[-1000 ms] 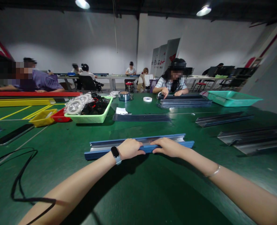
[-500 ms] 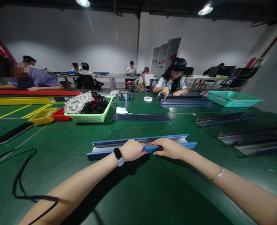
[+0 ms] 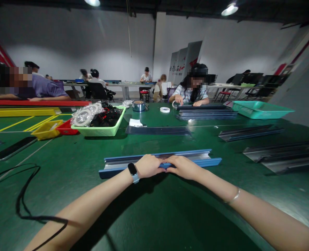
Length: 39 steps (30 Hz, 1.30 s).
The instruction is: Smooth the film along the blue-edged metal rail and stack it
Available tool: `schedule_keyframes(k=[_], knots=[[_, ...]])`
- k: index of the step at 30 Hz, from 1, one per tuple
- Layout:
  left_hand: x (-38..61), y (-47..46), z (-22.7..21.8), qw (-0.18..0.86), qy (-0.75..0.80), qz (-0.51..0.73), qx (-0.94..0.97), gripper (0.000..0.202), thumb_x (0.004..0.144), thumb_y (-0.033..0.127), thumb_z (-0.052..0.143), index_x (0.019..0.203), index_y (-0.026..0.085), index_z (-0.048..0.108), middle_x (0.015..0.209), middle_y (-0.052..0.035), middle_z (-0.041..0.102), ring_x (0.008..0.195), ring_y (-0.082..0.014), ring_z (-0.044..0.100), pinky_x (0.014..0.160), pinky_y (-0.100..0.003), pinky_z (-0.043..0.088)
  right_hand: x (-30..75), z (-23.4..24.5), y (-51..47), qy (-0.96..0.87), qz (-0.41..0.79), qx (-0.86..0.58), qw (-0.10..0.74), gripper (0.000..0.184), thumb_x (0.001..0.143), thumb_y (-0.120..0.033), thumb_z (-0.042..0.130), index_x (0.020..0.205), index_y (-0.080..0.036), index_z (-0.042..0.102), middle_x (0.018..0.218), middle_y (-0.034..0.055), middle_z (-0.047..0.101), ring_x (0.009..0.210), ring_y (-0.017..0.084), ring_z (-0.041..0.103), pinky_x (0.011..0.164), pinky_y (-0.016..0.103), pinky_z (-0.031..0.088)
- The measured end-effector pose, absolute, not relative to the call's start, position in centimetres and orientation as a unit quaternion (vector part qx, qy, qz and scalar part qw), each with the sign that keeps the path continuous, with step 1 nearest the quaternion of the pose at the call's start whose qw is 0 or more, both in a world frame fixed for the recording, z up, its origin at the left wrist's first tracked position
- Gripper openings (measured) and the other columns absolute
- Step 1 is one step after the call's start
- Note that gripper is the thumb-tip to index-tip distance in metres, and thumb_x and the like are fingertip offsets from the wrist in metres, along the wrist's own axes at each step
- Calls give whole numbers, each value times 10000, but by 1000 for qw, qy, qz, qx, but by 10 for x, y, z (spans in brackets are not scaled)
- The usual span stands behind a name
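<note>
A long blue channel profile (image 3: pixel 206 162), silvery inside, lies crosswise on the green table in front of me. My left hand (image 3: pixel 150 166) grips its near wall around the middle, thumb on the outer face and fingers over the edge. Close against it, my right hand (image 3: pixel 182 166) pinches the same wall, and the fingertips of both hands almost meet. Whatever lies under the fingertips is hidden. Behind the profile is a flat dark strip (image 3: pixel 158 130), with a small white paper (image 3: pixel 135 122) beside it.
A light green basket (image 3: pixel 99 131) holds black parts and bagged white rings, beside red (image 3: pixel 67 128) and yellow (image 3: pixel 46 131) trays. Tape rolls (image 3: pixel 138 106) stand farther back. More profiles (image 3: pixel 250 132) lie right, near a teal basket (image 3: pixel 261 111). A co-worker (image 3: pixel 191 89) sits opposite. A black cable (image 3: pixel 21 198) crosses my left forearm.
My right hand has slid left along the near wall, closing the gap to my left hand. The profile appears slightly farther right in view.
</note>
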<state>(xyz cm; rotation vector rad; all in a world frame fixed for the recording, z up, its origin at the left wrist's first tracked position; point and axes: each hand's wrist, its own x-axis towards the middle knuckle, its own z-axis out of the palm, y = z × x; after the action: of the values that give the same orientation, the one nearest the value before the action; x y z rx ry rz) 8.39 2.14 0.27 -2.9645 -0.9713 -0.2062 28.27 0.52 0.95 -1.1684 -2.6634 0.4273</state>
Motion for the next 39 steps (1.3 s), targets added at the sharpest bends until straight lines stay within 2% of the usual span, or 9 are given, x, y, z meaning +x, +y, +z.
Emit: schedule_keyframes(k=[10,18,33,39], knots=[[75,21,3,-7,-306,-63,-950,338,872,486,477,944,180,598,905,-63,685,839,-220,658,691,-273,475,290,10,6,-897,144,-407,92,338,847,-410,564,1117,-221,637,1070,81,666,981,237,609,864,333,433],[72,23,1,10,-316,-56,-947,338,866,470,494,948,167,619,862,-78,683,790,-222,659,675,-277,474,306,9,5,-893,137,-418,95,365,840,-425,567,1134,-217,628,1126,86,646,1026,248,592,915,355,420],[78,20,1,27,-311,-53,-948,326,899,420,454,920,150,635,882,-95,689,800,-229,664,710,-302,491,318,20,10,-892,157,-419,57,341,826,-428,572,1086,-222,650,1115,70,654,990,245,608,865,348,445],[80,20,1,31,-309,-56,-949,327,908,409,436,914,147,631,879,-94,692,796,-235,665,715,-315,494,308,19,8,-900,126,-413,61,425,814,-442,581,1151,-185,608,1172,100,621,1057,256,575,920,372,427]])
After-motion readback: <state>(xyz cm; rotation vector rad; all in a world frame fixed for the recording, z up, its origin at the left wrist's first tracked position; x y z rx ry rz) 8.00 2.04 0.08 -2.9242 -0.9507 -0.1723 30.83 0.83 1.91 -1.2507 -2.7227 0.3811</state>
